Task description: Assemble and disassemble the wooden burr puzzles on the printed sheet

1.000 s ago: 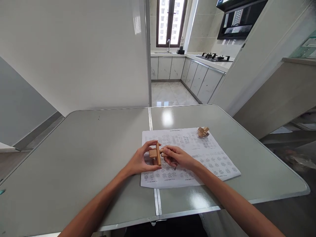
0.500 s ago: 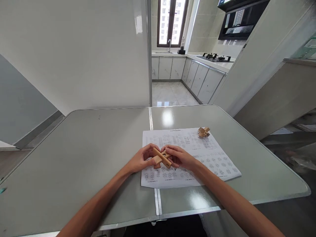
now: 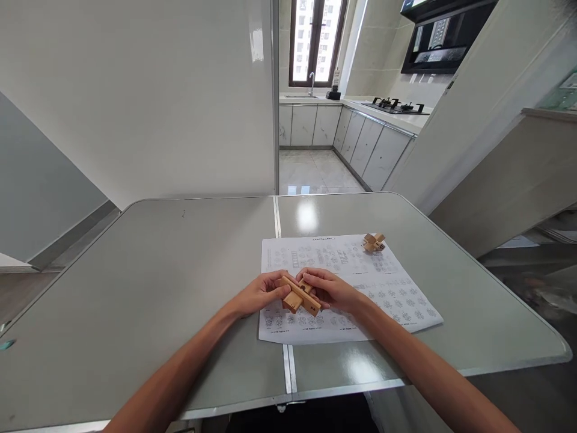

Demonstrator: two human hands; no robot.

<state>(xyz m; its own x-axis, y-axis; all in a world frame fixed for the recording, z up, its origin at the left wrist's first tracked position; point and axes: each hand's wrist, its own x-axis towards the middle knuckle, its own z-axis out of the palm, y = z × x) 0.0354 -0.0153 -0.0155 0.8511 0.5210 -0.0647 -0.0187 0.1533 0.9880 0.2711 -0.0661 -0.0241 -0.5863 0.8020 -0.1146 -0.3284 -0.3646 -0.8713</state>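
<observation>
Between my two hands is a wooden burr puzzle (image 3: 303, 297) made of crossed, notched bars; a dark mark shows on the end of one bar. My left hand (image 3: 259, 296) grips it from the left, thumb pressed on the near bar. On the other side, my right hand (image 3: 331, 288) pinches its right part, fingers partly hidden behind the wood. The puzzle is held above a white instruction sheet (image 3: 392, 285) printed with rows of small diagrams. Another wooden burr puzzle (image 3: 374, 243) rests at the sheet's far right corner.
The grey-green folding table (image 3: 180, 264) has a metal seam (image 3: 287, 373) running down its middle. A small teal object (image 3: 7, 345) lies at the far left edge. Past the table stand a white panel (image 3: 180, 102) and a kitchen with a stove (image 3: 396, 106).
The puzzle in my hands has turned, so the near bar and the marked end now tilt further down toward me. My left thumb has shifted along the wood. The other puzzle stays put.
</observation>
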